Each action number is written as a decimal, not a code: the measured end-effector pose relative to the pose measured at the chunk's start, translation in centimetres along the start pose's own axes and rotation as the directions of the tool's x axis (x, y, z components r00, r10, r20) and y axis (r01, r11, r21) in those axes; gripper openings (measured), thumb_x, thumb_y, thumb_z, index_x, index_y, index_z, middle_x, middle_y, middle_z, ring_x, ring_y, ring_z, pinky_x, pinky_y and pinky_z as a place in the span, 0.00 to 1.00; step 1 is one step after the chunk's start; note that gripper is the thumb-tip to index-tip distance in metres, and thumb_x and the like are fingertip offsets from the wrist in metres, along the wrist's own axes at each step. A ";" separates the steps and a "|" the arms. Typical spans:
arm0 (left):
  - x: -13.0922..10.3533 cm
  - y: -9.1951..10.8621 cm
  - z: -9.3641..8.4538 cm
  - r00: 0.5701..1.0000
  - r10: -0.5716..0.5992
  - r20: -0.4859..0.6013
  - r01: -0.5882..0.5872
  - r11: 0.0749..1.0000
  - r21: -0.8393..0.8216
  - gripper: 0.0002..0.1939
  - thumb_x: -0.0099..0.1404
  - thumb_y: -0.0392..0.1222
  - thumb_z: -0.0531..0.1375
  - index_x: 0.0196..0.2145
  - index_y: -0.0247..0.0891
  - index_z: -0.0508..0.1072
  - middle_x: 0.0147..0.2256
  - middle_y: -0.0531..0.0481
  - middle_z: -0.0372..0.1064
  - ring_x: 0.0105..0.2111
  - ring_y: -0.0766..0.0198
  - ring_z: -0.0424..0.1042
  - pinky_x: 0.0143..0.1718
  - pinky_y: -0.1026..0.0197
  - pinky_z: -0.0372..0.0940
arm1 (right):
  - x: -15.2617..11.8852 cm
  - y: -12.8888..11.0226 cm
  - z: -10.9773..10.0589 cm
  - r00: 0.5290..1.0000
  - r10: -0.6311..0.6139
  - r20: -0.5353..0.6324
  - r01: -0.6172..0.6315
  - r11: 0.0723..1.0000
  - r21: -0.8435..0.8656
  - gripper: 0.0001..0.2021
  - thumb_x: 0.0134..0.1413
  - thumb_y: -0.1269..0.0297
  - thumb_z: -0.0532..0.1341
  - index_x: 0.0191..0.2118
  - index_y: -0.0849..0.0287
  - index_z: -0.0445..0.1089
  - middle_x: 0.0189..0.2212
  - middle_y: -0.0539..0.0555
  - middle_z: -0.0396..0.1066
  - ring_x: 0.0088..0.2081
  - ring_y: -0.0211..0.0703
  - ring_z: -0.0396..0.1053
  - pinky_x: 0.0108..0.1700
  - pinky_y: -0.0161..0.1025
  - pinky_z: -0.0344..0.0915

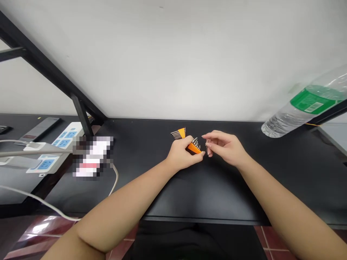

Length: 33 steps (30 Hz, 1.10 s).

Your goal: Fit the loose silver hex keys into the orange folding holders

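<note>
An orange holder [194, 148] with several metal hex keys is gripped in my left hand [182, 153], above the middle of the black table. Key ends stick up from its right part, and a fan of straight key shafts [176, 135] shows beyond my fingers at the upper left. Just to the right, my right hand [223, 147] is closed in a pinch, with a thin, small metal piece [207, 147] between thumb and fingers, probably a hex key. A narrow gap separates the two hands.
On the black table [206, 202], a large water bottle [303, 104] with a green label stands at the right. At the left are a white power strip [58, 146] with plugs and cables, a blurred bright device [93, 157] and a dark phone-like object [40, 130]. A white wall rises behind.
</note>
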State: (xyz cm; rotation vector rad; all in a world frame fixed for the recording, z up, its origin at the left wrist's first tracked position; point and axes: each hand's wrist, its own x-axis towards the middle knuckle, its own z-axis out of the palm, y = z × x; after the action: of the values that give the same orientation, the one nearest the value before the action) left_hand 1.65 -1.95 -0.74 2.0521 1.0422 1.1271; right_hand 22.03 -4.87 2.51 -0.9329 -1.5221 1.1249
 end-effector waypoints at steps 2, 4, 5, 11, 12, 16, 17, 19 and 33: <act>0.0 0.0 0.1 1.000 0.003 -0.010 -0.003 1.000 0.000 0.16 0.53 0.46 0.68 0.26 0.39 0.64 0.23 0.58 0.63 0.24 0.70 0.60 0.26 0.65 0.58 | 0.0 0.0 0.3 0.999 -0.001 -0.033 0.002 0.999 0.039 0.11 0.57 0.57 0.72 0.41 0.57 0.78 0.31 0.51 0.72 0.27 0.40 0.74 0.33 0.43 0.77; 0.0 0.0 0.1 1.000 0.003 -0.016 -0.003 1.000 -0.003 0.15 0.53 0.45 0.68 0.26 0.39 0.65 0.23 0.58 0.64 0.24 0.70 0.61 0.26 0.66 0.59 | 0.0 0.1 0.6 0.998 0.013 -0.054 -0.009 0.998 0.060 0.12 0.55 0.56 0.73 0.39 0.58 0.78 0.28 0.51 0.73 0.27 0.41 0.75 0.34 0.44 0.78; 0.0 0.0 0.1 1.000 0.005 -0.021 -0.005 1.000 -0.005 0.15 0.53 0.45 0.68 0.26 0.39 0.64 0.23 0.58 0.64 0.24 0.70 0.61 0.26 0.66 0.59 | 0.0 0.1 0.7 0.998 0.017 -0.060 -0.013 0.998 0.058 0.12 0.55 0.56 0.73 0.39 0.58 0.78 0.28 0.51 0.73 0.28 0.42 0.75 0.34 0.44 0.78; 0.1 0.1 0.0 0.999 0.009 -0.041 -0.009 1.000 -0.001 0.15 0.54 0.46 0.68 0.24 0.39 0.65 0.22 0.57 0.64 0.23 0.70 0.61 0.25 0.66 0.58 | -0.2 0.0 1.3 0.990 -0.065 -0.123 0.063 0.998 -0.018 0.11 0.57 0.56 0.72 0.38 0.57 0.79 0.33 0.52 0.73 0.28 0.40 0.76 0.33 0.43 0.79; 0.1 0.1 0.0 0.999 0.006 -0.035 -0.006 1.000 -0.004 0.15 0.54 0.46 0.68 0.24 0.39 0.65 0.22 0.57 0.66 0.23 0.70 0.62 0.25 0.66 0.58 | -0.3 -0.1 1.3 0.987 -0.079 -0.138 0.074 0.996 -0.041 0.10 0.58 0.56 0.71 0.39 0.57 0.79 0.33 0.52 0.72 0.28 0.40 0.76 0.33 0.43 0.79; 0.1 0.1 0.0 0.999 -0.006 -0.033 0.006 1.000 -0.004 0.13 0.56 0.46 0.67 0.27 0.39 0.67 0.23 0.56 0.69 0.23 0.69 0.64 0.26 0.65 0.61 | -0.5 -0.3 1.3 0.981 -0.142 -0.134 0.116 0.976 -0.182 0.09 0.62 0.56 0.68 0.40 0.56 0.79 0.34 0.53 0.72 0.27 0.40 0.75 0.33 0.42 0.78; 0.1 0.1 0.0 0.999 -0.010 -0.042 0.010 1.000 0.004 0.13 0.56 0.46 0.67 0.28 0.39 0.67 0.23 0.56 0.69 0.23 0.69 0.65 0.26 0.65 0.61 | -0.6 -0.4 1.2 0.980 -0.162 -0.114 0.134 0.966 -0.222 0.09 0.63 0.56 0.67 0.40 0.56 0.79 0.34 0.53 0.72 0.27 0.40 0.75 0.32 0.42 0.78; 0.1 0.0 0.1 0.999 -0.018 -0.050 0.019 1.000 0.024 0.14 0.56 0.47 0.68 0.28 0.40 0.66 0.23 0.57 0.70 0.23 0.69 0.65 0.26 0.65 0.61 | -0.8 -0.4 1.1 0.978 -0.198 -0.070 0.169 0.939 -0.298 0.08 0.64 0.58 0.65 0.41 0.55 0.79 0.34 0.54 0.73 0.28 0.40 0.75 0.32 0.42 0.77; 0.1 0.0 0.1 0.999 -0.053 -0.006 0.053 0.994 0.093 0.15 0.57 0.46 0.67 0.29 0.41 0.63 0.24 0.57 0.70 0.21 0.68 0.67 0.25 0.65 0.61 | -1.1 -0.5 0.9 0.951 -0.307 -0.035 0.249 0.828 -0.503 0.07 0.64 0.66 0.63 0.40 0.54 0.79 0.32 0.54 0.74 0.30 0.43 0.73 0.31 0.43 0.74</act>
State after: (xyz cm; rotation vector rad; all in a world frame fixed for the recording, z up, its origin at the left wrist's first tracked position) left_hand 1.78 -1.89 -0.82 2.0822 1.1642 1.0742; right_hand 21.40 -6.18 2.65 -1.0452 -1.8203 0.4613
